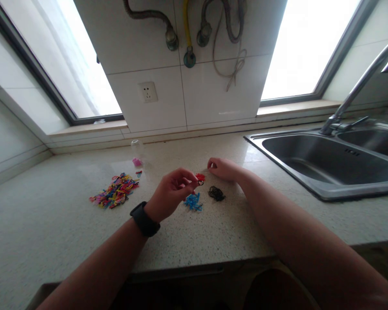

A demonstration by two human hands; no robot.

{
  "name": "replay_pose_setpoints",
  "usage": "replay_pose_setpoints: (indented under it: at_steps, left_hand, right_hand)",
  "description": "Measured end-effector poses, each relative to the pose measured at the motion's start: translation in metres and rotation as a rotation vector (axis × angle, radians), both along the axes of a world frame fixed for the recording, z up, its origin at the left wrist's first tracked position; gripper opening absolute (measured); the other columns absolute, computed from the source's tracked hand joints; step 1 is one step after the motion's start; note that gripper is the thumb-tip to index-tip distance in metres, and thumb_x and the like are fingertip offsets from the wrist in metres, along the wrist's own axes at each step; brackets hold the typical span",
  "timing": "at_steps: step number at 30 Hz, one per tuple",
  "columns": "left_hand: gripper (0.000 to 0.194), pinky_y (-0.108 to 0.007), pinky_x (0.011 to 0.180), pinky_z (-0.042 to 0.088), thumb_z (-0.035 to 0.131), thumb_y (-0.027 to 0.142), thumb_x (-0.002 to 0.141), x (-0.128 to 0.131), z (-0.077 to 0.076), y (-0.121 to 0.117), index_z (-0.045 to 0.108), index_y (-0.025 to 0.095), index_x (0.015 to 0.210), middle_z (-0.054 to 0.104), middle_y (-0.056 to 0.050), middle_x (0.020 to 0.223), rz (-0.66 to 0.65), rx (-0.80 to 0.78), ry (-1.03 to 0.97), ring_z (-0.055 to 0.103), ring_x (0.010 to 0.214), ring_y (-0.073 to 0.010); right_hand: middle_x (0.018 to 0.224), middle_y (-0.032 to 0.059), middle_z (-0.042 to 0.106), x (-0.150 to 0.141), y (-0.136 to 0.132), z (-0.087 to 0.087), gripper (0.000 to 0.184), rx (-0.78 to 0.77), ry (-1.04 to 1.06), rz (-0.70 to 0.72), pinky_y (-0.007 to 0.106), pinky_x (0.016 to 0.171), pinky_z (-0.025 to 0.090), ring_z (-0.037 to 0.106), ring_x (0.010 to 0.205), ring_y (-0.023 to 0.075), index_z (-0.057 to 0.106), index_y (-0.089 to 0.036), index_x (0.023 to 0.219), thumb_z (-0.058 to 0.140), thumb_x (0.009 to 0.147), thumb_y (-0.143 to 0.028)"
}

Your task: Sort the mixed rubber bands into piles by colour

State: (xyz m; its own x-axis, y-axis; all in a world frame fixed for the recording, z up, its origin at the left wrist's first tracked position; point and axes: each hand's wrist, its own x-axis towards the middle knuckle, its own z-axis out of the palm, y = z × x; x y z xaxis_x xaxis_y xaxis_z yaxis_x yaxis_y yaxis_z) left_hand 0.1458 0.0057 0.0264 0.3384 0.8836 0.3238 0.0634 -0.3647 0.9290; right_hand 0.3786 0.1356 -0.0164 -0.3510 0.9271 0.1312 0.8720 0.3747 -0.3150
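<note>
Hiding part of the red pile [201,176] from me, the left hand [174,188] pinches a small dark loop [201,183] between thumb and fingertip, near the blue pile [194,202]. The right hand [224,169] curls beyond the black pile [216,193]; whether its fingers grip anything, I can't tell.

Left hand [175,188] pinches small band [200,183] near red pile [200,176], blue pile [193,203]. Right hand [225,169] near black pile [216,193]. Mixed-colour pile [117,191] to left, sink [310,153] to right.
</note>
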Motion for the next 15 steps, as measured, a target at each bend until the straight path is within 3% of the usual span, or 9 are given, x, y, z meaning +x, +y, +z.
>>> replay_pose_setpoints:
  at_steps: [7,15]
  left_hand:
    - [0.017,-0.017,0.049,0.039,0.070,0.032,0.087,-0.0013,-0.0049,0.0021,0.063,0.016,0.090,0.060,0.001,0.076,-0.035,0.055,0.029,0.047,0.056,-0.0058]
    - [0.017,-0.020,0.056,0.047,0.065,0.031,0.091,-0.0003,-0.0057,0.0001,0.068,0.016,0.097,0.067,-0.005,0.086,-0.089,0.077,0.127,0.060,0.069,-0.0109]
  right_hand:
    - [0.091,0.0038,0.073,-0.0004,-0.0022,0.0015,0.017,0.007,0.005,0.006,0.026,0.063,0.037,0.062,0.076,0.0176,0.067,-0.024,0.099,0.057,0.086,-0.028]
    - [0.091,0.0042,0.073,-0.0010,-0.0030,0.0026,0.017,0.010,0.000,0.007,0.027,0.063,0.037,0.061,0.076,0.0177,0.067,-0.024,0.099,0.057,0.086,-0.027]
